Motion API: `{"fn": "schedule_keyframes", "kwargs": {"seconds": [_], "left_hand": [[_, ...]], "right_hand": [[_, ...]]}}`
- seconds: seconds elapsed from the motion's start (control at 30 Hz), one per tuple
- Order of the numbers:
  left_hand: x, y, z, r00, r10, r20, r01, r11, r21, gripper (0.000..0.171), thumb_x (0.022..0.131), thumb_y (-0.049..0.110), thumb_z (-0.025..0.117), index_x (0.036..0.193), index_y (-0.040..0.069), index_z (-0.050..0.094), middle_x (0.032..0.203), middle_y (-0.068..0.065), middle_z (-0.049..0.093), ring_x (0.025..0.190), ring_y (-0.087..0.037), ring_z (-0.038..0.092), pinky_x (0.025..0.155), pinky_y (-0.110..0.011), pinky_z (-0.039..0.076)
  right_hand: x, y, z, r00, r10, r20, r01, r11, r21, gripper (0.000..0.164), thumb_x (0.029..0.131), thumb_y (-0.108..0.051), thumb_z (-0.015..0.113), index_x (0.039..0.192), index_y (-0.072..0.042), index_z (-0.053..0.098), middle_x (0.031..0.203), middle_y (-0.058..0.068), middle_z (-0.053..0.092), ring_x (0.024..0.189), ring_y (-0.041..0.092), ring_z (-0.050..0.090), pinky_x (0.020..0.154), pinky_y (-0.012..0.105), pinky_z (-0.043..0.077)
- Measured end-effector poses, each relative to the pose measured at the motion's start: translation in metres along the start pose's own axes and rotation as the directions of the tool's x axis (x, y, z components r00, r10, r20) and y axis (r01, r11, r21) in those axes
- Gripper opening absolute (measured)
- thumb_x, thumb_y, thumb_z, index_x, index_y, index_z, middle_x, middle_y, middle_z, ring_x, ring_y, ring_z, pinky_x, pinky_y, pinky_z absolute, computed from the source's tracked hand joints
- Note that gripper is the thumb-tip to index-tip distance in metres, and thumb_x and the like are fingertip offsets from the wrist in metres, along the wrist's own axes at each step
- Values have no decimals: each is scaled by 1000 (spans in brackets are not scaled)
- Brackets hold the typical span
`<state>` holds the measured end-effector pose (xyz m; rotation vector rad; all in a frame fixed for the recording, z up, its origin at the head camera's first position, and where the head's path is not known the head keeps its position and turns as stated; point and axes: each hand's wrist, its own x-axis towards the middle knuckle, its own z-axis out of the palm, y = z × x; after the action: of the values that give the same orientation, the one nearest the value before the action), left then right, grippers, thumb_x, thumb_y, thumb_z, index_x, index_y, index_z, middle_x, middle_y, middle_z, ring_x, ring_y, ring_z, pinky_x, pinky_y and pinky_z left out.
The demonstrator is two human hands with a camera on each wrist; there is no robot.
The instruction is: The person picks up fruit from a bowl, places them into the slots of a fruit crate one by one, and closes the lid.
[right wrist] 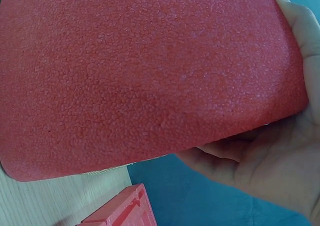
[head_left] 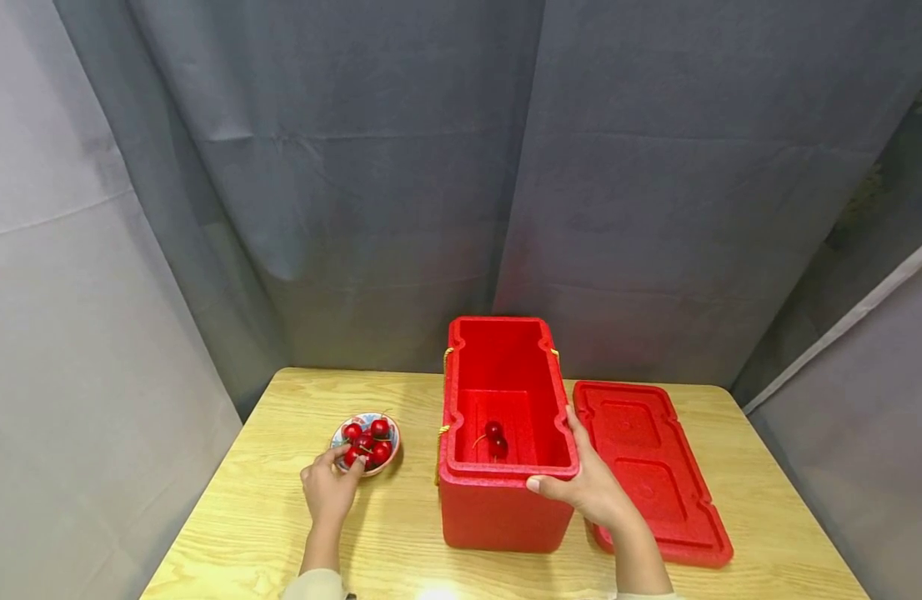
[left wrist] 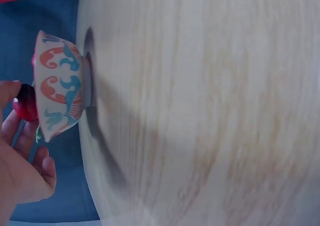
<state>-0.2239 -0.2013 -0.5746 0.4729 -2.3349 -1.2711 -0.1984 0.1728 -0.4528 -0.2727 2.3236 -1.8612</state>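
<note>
My left hand (head_left: 332,490) is at the near left rim of a small patterned bowl (left wrist: 60,86) that holds several red cherries (head_left: 381,428). Its thumb and fingers pinch one cherry (left wrist: 26,103) at the bowl's rim. My right hand (head_left: 592,483) grips the near right corner of a tall red foam box (head_left: 498,517), thumb on the front edge and fingers along the right side. On the floor of the open box lie two dark red cherries (head_left: 494,430), one with a stem showing.
The red box lid (head_left: 656,475) lies flat on the wooden table (head_left: 228,533), just right of the box. Yellow rope handles (head_left: 443,431) hang at the box's sides. Grey curtains (head_left: 386,183) stand behind and beside the table.
</note>
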Motion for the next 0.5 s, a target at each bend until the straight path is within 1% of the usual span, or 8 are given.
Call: {"fn": "schedule_keyframes", "kwargs": {"seconds": [0.17,0.27,0.37,0.43,0.5], "left_hand": [[-3,8,-7,999,-1,-36,-1,999,-53,36,76,19,76,106,2,67,111,-20,61,102,-34,41,81,-47,34],[-6,16,-12,997,20,-76,-26,997,-74,35,76,18,76,105,0,67,109,-19,61,101,-33,43,81,-47,33],[-10,26,-17,991,57,-122,-70,992,-101,34,75,16,77,104,1,68,105,-18,63,98,-33,45,80,-46,32],[-12,33,-20,988,73,-134,-89,989,-118,34,75,16,77,104,2,68,103,-16,64,97,-31,47,80,-45,32],[-14,41,-23,989,71,-131,-90,984,-152,33,75,16,77,105,5,69,100,-13,66,96,-29,50,82,-44,32]], "right_hand": [[0,1,0,1000,0,-7,0,1000,-17,113,68,-25,82,149,-24,4,141,13,32,119,38,40,77,41,51],[0,0,0,1000,6,-10,-7,1000,-28,113,68,-26,82,149,-25,4,141,13,32,119,38,40,77,40,51],[-1,0,0,1000,11,-11,-11,999,-37,112,68,-27,82,149,-25,4,141,13,31,119,38,39,77,40,51],[-1,0,1,1000,11,-11,-12,999,-34,112,67,-27,82,149,-25,4,141,12,32,119,38,40,76,40,51],[0,0,1,1000,8,-9,-8,999,-33,112,67,-27,82,149,-25,4,140,11,32,118,37,40,76,40,51]]}}
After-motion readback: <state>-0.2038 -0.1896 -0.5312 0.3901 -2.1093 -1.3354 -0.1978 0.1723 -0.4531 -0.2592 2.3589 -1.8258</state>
